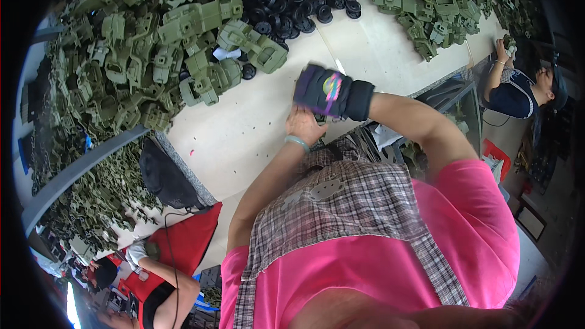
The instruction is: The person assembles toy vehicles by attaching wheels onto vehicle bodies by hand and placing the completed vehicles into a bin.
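Note:
Over the near edge of the pale table (pixel 244 128) my two hands meet. My left hand (pixel 303 125), with a light bracelet at the wrist, has its thumb stretched to the right; its fingertips go out of sight beneath the other hand. A dark padded glove with purple edging and a colourful patch covers my right hand (pixel 326 90), whose fingers are hidden and slightly blurred. A dark greenish bit shows between the hands, too covered to name. Ahead lie green plastic toy vehicle bodies (pixel 265 52) and a pile of black wheels (pixel 292 3).
More green parts (pixel 420 6) heap up at the far right. A grey curved bar (pixel 85 173) and a black bag (pixel 164 173) stand left, above a red cloth (pixel 189 240). One person (pixel 515 88) works at the right, others at the lower left. Small dark crumbs dot the table.

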Demonstrator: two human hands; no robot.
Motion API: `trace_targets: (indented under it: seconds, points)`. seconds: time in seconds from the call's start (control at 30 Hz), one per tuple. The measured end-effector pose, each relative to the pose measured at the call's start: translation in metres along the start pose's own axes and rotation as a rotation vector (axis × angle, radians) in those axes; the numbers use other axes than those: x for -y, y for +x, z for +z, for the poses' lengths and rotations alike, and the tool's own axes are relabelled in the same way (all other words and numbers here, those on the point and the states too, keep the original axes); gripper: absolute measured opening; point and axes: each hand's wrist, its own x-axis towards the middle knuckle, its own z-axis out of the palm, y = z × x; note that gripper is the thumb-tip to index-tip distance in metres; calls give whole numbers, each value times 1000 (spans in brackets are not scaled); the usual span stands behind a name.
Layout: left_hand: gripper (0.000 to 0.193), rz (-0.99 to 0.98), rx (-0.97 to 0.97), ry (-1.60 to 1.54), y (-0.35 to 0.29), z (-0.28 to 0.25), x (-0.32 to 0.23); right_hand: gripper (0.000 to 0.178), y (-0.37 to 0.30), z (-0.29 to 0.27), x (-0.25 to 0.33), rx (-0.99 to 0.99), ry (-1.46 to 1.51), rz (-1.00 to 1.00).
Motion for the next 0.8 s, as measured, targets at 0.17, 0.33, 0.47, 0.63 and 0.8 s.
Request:
trace_targets:
  seconds: [0.17, 0.33, 0.47, 0.63, 0.8]
  points:
    - [80, -35, 161, -167, 1, -12, -5, 25, 1, -8, -4, -27, 129, -222]
    - [92, 11, 0, -139, -1, 22, 10, 23, -15, -1, -1, -96, 174, 56]
    - [96, 48, 10, -211, -1, 18, 11, 23, -26, 18, -10, -241, 258, 366]
    - [95, -4, -15, -213, 4, 18, 9, 22, -14, 41, -3, -424, 351, 715]
    - [92, 27, -23, -273, 11, 3, -6, 22, -9, 63, -11, -619, 424, 1043]
